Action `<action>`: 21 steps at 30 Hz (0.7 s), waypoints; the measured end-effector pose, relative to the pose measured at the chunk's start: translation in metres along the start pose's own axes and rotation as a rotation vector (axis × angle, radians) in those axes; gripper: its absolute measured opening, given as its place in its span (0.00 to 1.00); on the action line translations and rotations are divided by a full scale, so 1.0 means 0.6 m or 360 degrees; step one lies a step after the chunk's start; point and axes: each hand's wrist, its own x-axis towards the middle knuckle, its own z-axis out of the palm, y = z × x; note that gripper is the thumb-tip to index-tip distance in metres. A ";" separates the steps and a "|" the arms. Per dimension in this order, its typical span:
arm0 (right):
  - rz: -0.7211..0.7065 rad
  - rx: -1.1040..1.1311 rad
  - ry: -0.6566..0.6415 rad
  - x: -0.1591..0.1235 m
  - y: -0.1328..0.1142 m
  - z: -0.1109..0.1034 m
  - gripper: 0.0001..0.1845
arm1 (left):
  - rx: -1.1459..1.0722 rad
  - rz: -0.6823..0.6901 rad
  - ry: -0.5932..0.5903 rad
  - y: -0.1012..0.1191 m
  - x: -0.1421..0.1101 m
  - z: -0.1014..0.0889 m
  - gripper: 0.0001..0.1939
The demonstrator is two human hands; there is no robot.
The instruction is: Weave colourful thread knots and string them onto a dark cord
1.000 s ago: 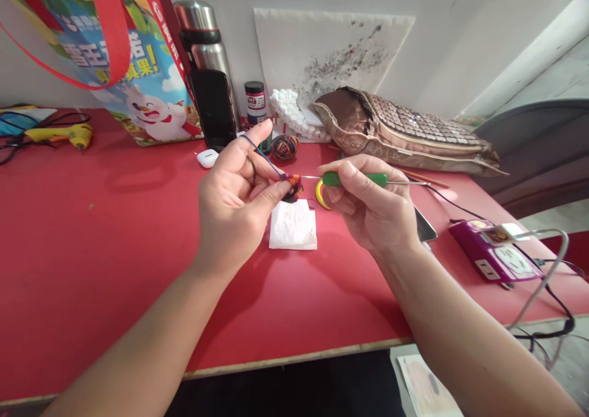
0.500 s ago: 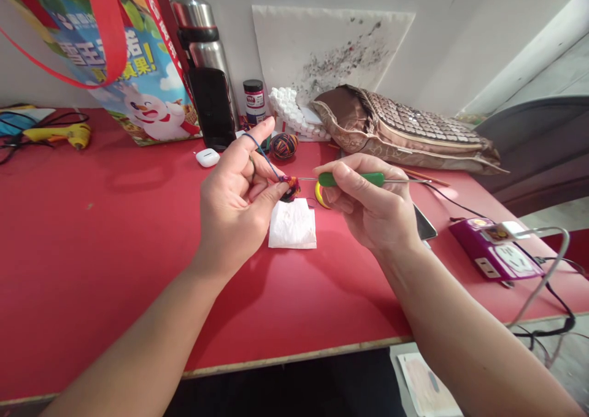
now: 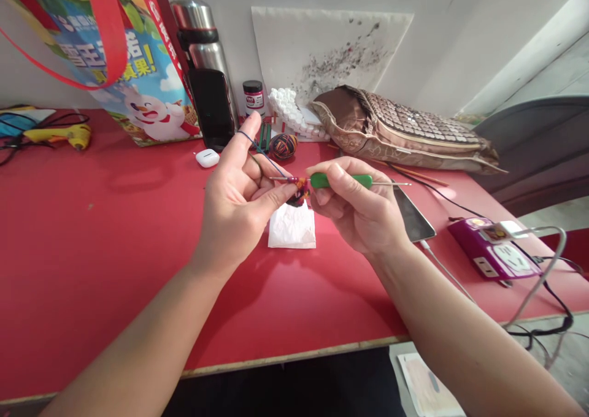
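As the green hook [image 3: 319, 180] now passes our left thumb [image 3: 275, 198], we list: left hand [image 3: 232, 205], pinching crochet [image 3: 301, 192]; right hand [image 3: 370, 214], gripping hook.

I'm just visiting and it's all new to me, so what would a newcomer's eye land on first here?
Probably the red table, which spreads across most of the view. Next, at its centre, the green tool in the right hand, its thin shaft meeting a small multicoloured yarn piece pinched in the left hand. Then the bright cartoon bag, standing at the back left.
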 end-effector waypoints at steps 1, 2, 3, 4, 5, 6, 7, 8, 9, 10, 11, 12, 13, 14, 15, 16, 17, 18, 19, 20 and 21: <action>-0.0019 0.0018 -0.0001 -0.001 0.002 0.004 0.17 | -0.0007 0.0008 0.0023 -0.001 0.000 0.001 0.46; -0.0033 0.0031 -0.0001 -0.002 0.005 0.007 0.17 | -0.0015 0.0015 0.0038 -0.002 0.000 0.001 0.49; -0.0042 0.0040 0.0000 -0.003 0.007 0.009 0.17 | -0.0025 0.0018 0.0045 -0.002 -0.001 0.002 0.51; -0.0044 0.0046 0.0003 -0.004 0.009 0.010 0.17 | -0.0034 0.0015 0.0047 -0.003 -0.001 0.002 0.53; -0.0038 0.0051 0.0007 -0.004 0.010 0.011 0.17 | -0.0042 0.0008 0.0046 -0.003 -0.001 0.002 0.55; -0.0028 0.0058 0.0007 -0.004 0.012 0.012 0.17 | -0.0047 -0.0001 0.0047 -0.004 -0.001 0.002 0.57; -0.0015 0.0070 0.0005 -0.004 0.013 0.012 0.17 | -0.0050 -0.0008 0.0050 -0.004 -0.001 0.002 0.57; -0.0005 0.0093 0.0002 -0.003 0.014 0.012 0.17 | -0.0052 -0.0016 0.0055 -0.004 -0.001 0.002 0.58; 0.0007 0.0128 -0.0003 -0.003 0.015 0.012 0.16 | -0.0055 -0.0022 0.0056 -0.004 -0.001 0.001 0.57; 0.0022 0.0175 -0.0009 -0.002 0.016 0.013 0.16 | -0.0059 -0.0031 0.0051 -0.004 0.000 0.001 0.56; 0.0040 0.0230 -0.0016 -0.002 0.017 0.013 0.15 | -0.0066 -0.0040 0.0042 -0.004 0.000 0.000 0.54; 0.0063 0.0282 -0.0025 -0.001 0.018 0.014 0.15 | -0.0073 -0.0048 0.0036 -0.004 0.001 -0.001 0.52; 0.0093 0.0324 -0.0035 -0.001 0.019 0.015 0.15 | -0.0078 -0.0053 0.0033 -0.004 0.001 -0.001 0.50; 0.0127 0.0351 -0.0046 0.000 0.019 0.016 0.14 | -0.0080 -0.0052 0.0032 -0.004 0.001 -0.002 0.47; 0.0161 0.0363 -0.0053 0.001 0.019 0.016 0.14 | -0.0080 -0.0044 0.0034 -0.005 0.001 -0.002 0.44; 0.0186 0.0366 -0.0052 0.001 0.019 0.015 0.14 | -0.0076 -0.0031 0.0037 -0.005 0.001 -0.003 0.41; 0.0204 0.0367 -0.0045 0.002 0.019 0.014 0.13 | -0.0070 -0.0015 0.0039 -0.005 0.001 -0.003 0.39; 0.0211 0.0371 -0.0035 0.002 0.019 0.013 0.13 | -0.0062 0.0000 0.0040 -0.005 0.001 -0.004 0.37; 0.0210 0.0378 -0.0026 0.002 0.019 0.012 0.12 | -0.0055 0.0014 0.0041 -0.005 0.001 -0.004 0.35; 0.0205 0.0387 -0.0022 0.003 0.019 0.011 0.12 | -0.0049 0.0027 0.0043 -0.005 0.000 -0.005 0.34; 0.0201 0.0394 -0.0028 0.003 0.020 0.010 0.12 | -0.0045 0.0038 0.0045 -0.004 0.000 -0.005 0.34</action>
